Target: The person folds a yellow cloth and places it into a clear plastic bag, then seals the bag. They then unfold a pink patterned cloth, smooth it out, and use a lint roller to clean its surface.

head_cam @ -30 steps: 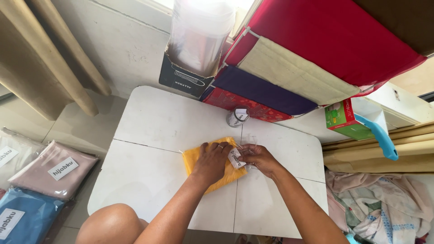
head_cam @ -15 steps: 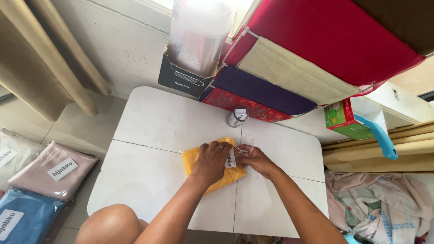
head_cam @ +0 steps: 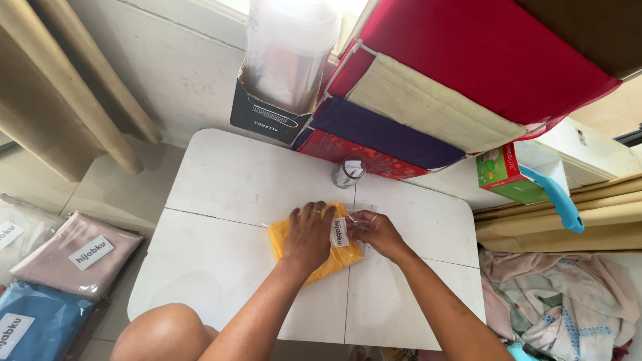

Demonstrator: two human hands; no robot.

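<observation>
Head view: your left hand still presses flat on the yellow packet; your right hand, moved in from 3 o'clock, now pinches its label.

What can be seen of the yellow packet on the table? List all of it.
The yellow packet is a folded yellow cloth, apparently in a clear plastic sleeve, with a small white label on its upper face near the right edge. It lies flat, slightly askew, about the middle of the white table, across the seam between the panels. The left hand presses flat on top and covers most of it. The right hand pinches at its right edge beside the label. The corners that show look soft and rounded.
</observation>
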